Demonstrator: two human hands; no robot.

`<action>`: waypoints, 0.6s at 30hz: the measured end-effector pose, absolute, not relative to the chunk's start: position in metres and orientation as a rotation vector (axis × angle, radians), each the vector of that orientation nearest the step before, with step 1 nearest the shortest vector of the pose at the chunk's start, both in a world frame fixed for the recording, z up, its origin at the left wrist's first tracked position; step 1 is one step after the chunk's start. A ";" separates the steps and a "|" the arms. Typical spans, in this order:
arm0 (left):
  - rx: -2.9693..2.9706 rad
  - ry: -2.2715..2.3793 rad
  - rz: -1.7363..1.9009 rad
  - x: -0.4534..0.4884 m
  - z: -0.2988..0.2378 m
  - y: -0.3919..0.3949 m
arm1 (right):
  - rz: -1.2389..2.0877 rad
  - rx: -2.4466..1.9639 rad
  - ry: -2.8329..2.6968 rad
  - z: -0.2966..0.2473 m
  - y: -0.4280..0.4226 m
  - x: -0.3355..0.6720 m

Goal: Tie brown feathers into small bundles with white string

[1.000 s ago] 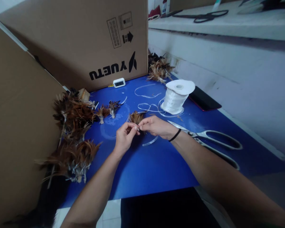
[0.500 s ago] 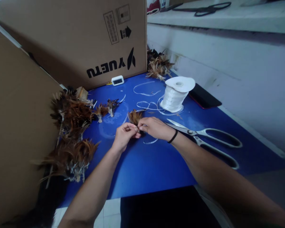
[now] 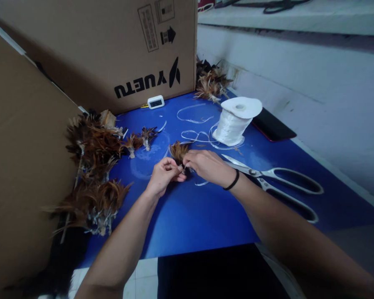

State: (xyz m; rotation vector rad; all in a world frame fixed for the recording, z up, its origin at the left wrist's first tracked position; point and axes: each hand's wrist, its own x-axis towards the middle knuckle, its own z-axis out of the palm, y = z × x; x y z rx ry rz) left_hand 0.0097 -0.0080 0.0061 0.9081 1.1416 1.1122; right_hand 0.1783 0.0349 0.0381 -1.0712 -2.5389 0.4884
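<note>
Head view: the left hand [image 3: 163, 174] and right hand [image 3: 207, 166] meet near the middle of the blue table [image 3: 205, 220], fingertips of both pinched shut on the quill end of a small brown feather bundle [image 3: 178, 150], whose tips fan toward 12 o'clock. A bit of white cord shows between the fingertips; which hand grips it cannot be told. A loose cord piece [image 3: 202, 183] lies on the table just under the right hand, which wears a black band at the wrist. At 3 o'clock from the hands lie steel scissors [image 3: 277, 182], blades toward the hands and partly hidden by the right wrist. At 1 o'clock stands a spool [image 3: 235, 120] of white cord, with loose loops trailing beside it and a flat black object [image 3: 272, 126] just behind. At 9 o'clock a feather pile [image 3: 93, 166] rests against cardboard, with two small tied tufts [image 3: 140, 141] nearby. At 11 o'clock stands a cardboard box [image 3: 112, 54], a small white device [image 3: 156, 101] at its foot.
</note>
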 end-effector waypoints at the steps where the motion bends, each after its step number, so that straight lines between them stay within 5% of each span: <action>1: 0.905 1.153 1.106 0.010 0.006 -0.008 | 0.460 -1.052 -2.551 0.039 0.035 0.179; 18: 1.023 1.210 0.928 0.015 0.010 -0.012 | 0.470 -0.810 -2.547 0.040 0.031 0.173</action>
